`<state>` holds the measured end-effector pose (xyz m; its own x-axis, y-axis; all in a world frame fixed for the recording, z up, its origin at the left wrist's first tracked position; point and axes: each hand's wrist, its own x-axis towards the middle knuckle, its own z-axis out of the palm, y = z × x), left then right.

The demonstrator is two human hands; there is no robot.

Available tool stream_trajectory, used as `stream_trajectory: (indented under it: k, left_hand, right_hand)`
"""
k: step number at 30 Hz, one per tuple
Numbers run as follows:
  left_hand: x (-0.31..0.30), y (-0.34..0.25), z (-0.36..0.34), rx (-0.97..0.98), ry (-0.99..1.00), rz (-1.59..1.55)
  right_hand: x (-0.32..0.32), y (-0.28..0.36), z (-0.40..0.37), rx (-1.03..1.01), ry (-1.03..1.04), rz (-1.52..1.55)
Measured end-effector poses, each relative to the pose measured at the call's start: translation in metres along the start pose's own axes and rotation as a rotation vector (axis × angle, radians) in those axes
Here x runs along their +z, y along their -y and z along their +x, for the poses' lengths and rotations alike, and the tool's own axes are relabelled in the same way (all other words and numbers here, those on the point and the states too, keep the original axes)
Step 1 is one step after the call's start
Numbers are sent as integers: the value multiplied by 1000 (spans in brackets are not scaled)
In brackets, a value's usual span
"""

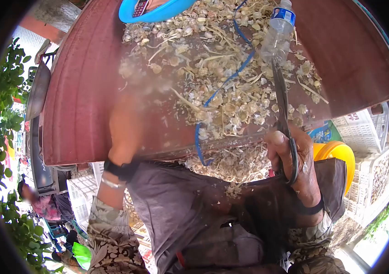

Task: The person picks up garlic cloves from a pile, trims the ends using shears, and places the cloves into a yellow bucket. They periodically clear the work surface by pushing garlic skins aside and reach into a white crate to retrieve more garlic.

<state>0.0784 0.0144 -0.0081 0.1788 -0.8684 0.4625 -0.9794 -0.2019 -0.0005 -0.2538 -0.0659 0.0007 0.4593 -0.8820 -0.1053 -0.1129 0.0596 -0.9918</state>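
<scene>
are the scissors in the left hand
No, the scissors are gripped in the right hand, blades pointing away over the garlic skins.

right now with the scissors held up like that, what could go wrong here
The right hand grips the scissors with the points aimed at the plastic bottle; a push might tip or pierce it. The left hand is blurred over the garlic skins, so it could sweep toward the blades. The blue cord lies among the skins and could snag.
</scene>
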Motion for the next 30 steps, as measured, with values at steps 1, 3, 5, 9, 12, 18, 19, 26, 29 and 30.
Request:
stream_trajectory:
  k: [1, 3, 5, 9, 12, 18, 19, 26, 29, 30]
  left_hand:
    - [8, -3, 12, -48, 12, -142]
    - [35, -7, 29, -51, 39, -212]
    - [56, -9, 40, -118, 135, -141]
    - [52, -9, 33, 68, 67, -208]
    - [46, -6, 24, -244, 200, -680]
    - [-23, -64, 1, -587, 353, -1341]
    - [-29, -71, -4, -565, 344, -1399]
    - [-72, -96, -43, -697, 154, -1717]
    - [-103, -64, -80, -721, 191, -1478]
    - [-113, -51, -92, -730, 134, -1112]
  right_hand:
    - [2, 2, 0, 4, 4, 3]
    - [3, 1, -1, 2, 19, 2]
    - [2, -5, -1, -5, 39, -4]
    - [0, -4, -2, 36, 55, -36]
    - [0, -11, 0, -158, 92, -144]
    - [18, -12, -8, -395, 96, -547]
    - [21, -13, -9, -423, 98, -565]
    - [25, -6, -25, -419, 349, -585]
    - [27, -5, -29, -416, 418, -413]
    - [26, -2, -29, -424, 387, -385]
